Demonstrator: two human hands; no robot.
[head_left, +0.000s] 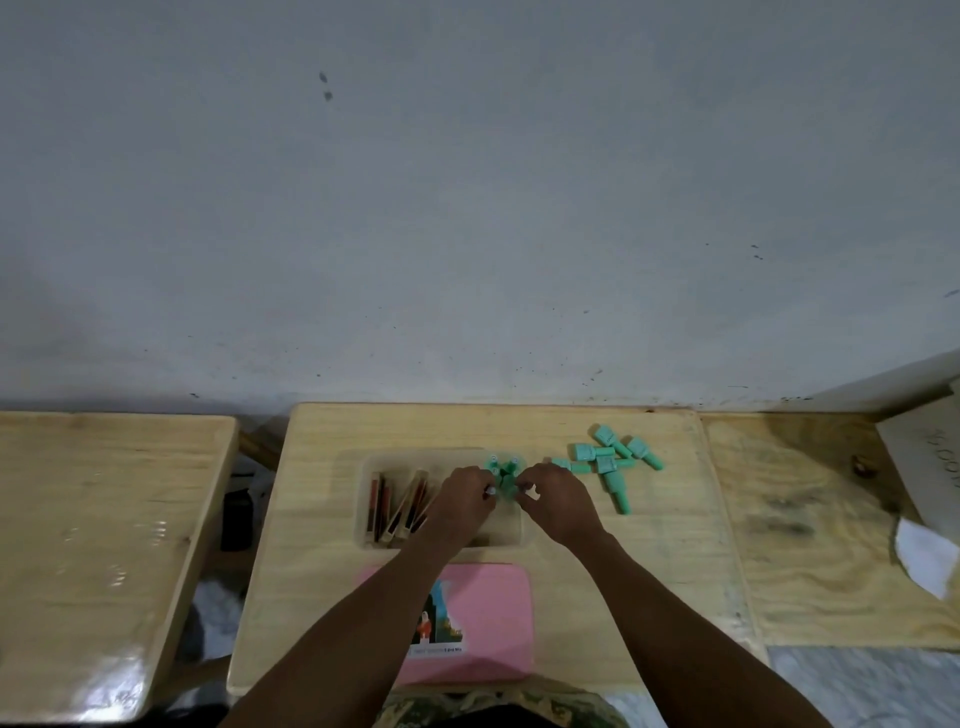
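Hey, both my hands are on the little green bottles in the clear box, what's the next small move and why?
Probably let go of the standing green bottles and send the right hand to the loose green pile for another. The left hand and right hand both pinch the upright cluster inside the clear box, while several bottles lie outside on the table, to the right.

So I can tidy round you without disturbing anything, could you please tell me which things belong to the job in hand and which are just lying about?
Job in hand: left hand and right hand, both pinching green pieces over the clear tray; green pile to their right.
Lying about: flat boxes in the tray's left half; pink lid; white paper at far right.
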